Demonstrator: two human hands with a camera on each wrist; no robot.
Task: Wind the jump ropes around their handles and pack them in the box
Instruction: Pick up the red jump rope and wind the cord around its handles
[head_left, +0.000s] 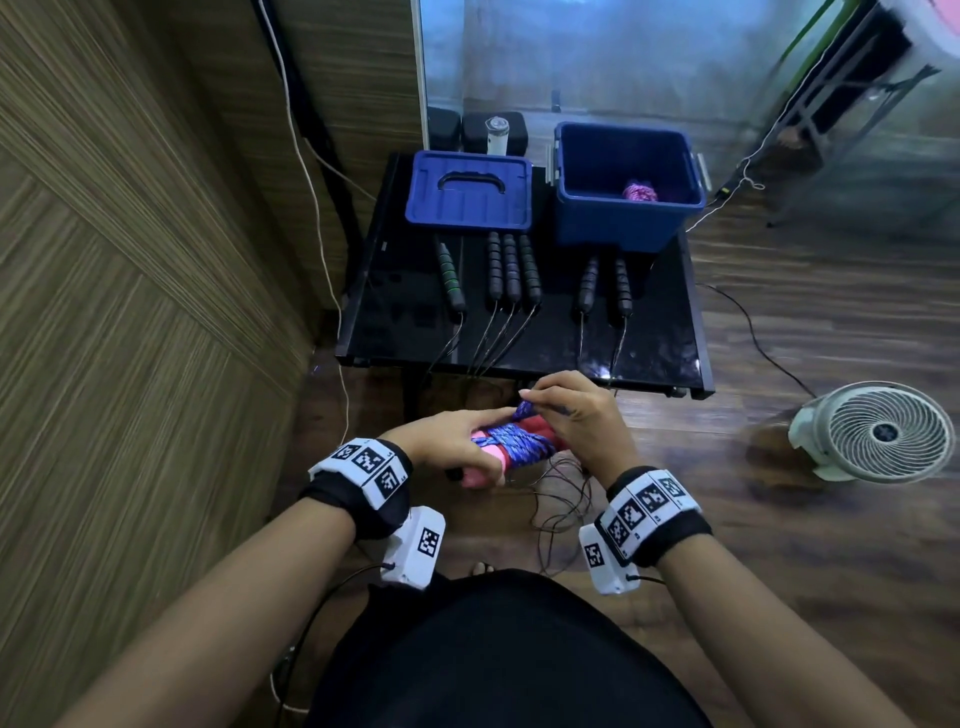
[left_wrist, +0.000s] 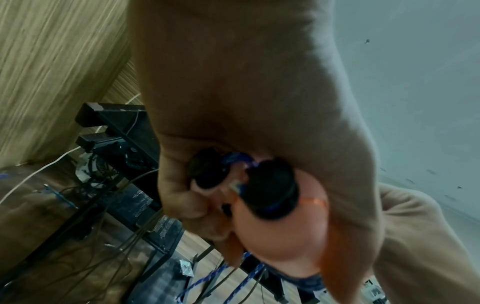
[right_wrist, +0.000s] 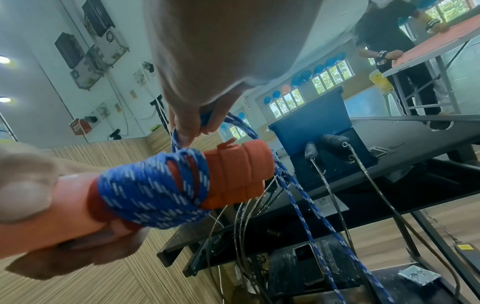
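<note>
My left hand (head_left: 457, 441) grips a pair of pink-red jump rope handles (head_left: 480, 475) held together in front of the table. A blue-and-white braided rope (right_wrist: 153, 189) is wound several turns around those handles (right_wrist: 233, 174). My right hand (head_left: 566, 410) pinches the loose run of this rope (right_wrist: 205, 121) just above the coil; its tail hangs down (right_wrist: 311, 226). In the left wrist view the handles' black end caps (left_wrist: 270, 191) show inside my fist. The open blue box (head_left: 628, 187) stands at the table's far right with a pink wound rope (head_left: 640, 192) inside.
On the black table (head_left: 670, 343) lie several black-handled ropes (head_left: 511, 270), one with green bands (head_left: 449, 278), and two more (head_left: 605, 288); their thin cables hang over the front edge. The blue lid (head_left: 470, 189) lies at the far left. A white fan (head_left: 878, 431) stands on the floor at right.
</note>
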